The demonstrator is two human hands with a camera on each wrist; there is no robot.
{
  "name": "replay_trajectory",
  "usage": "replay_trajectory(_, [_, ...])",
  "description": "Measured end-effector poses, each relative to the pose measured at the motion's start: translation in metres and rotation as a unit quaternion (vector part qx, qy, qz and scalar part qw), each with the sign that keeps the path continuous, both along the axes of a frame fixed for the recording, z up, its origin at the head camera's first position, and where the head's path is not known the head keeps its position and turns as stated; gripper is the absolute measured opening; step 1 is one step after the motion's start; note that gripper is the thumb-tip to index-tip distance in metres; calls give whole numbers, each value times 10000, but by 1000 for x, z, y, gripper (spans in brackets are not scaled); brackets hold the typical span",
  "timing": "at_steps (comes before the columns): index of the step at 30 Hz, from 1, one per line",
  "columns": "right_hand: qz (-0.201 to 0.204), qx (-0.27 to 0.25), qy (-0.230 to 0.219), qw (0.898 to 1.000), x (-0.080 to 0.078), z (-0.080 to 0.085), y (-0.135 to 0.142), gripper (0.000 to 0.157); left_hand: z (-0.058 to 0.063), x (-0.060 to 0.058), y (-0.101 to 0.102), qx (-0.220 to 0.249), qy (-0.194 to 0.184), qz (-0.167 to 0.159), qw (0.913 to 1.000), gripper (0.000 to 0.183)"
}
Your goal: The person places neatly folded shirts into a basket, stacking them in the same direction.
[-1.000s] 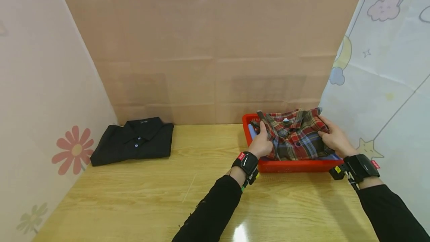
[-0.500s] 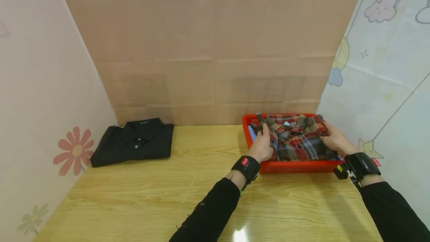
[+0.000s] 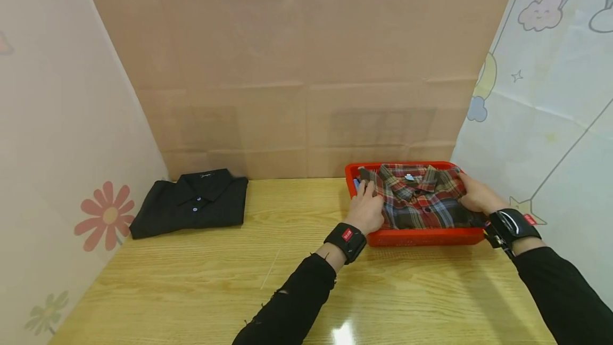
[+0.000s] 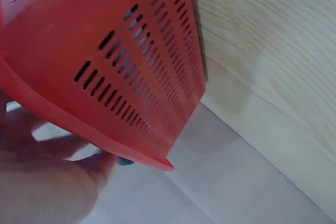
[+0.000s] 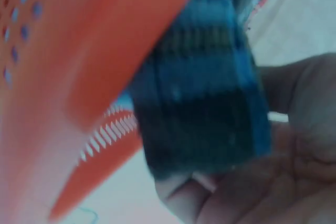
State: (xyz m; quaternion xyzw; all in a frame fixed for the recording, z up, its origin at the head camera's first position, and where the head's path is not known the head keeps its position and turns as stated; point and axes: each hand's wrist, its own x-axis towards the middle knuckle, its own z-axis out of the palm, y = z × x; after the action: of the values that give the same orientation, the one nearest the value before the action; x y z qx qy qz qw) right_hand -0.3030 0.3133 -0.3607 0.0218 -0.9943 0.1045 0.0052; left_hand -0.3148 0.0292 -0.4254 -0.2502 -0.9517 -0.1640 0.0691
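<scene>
A folded red, dark and blue plaid shirt [image 3: 421,201] lies in a red plastic basket [image 3: 426,237] at the right of the table in the head view. My left hand [image 3: 366,212] touches the shirt's left side, its fingers reaching over the basket's rim. In the left wrist view, fingers [image 4: 68,145] show beyond the basket's slotted wall. At the shirt's right edge, my right hand [image 3: 479,196] holds the cloth. The right wrist view shows the dark blue-green plaid edge [image 5: 199,103] between the digits, beside the basket's rim; some fingertips are hidden behind it.
A folded black button-up shirt [image 3: 196,201] lies at the left of the wooden table [image 3: 268,276]. Brown paper [image 3: 287,68] covers the back wall, close behind the basket. A patterned white panel [image 3: 541,121] stands right beside the right hand.
The plaid shirt has sunk lower into the basket and lies flatter. My left hand has shifted slightly left and changed from holding its edge with the thumb on top to touching it with spread fingers.
</scene>
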Motion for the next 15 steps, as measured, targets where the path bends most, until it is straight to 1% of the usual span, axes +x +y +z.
replay_trajectory(2, [90, 256, 61, 9996, -1, -1, 0, 68, -3, -1, -1, -191, -32, 1, 9998, 24])
replay_trajectory(3, [116, 332, 57, 9994, -2, -1, 0, 66, -4, -2, -2, -224, -126, 9, 9997, 24])
replay_trajectory(9, [123, 548, 53, 9984, -5, -7, -3, 50, -12, -4, -6, -364, -603, 27, 9975, 38])
replay_trajectory(15, [30, 920, 137, 9957, -6, -10, -9, 27, -11, -4, -9, -417, -728, -44, 9965, 44])
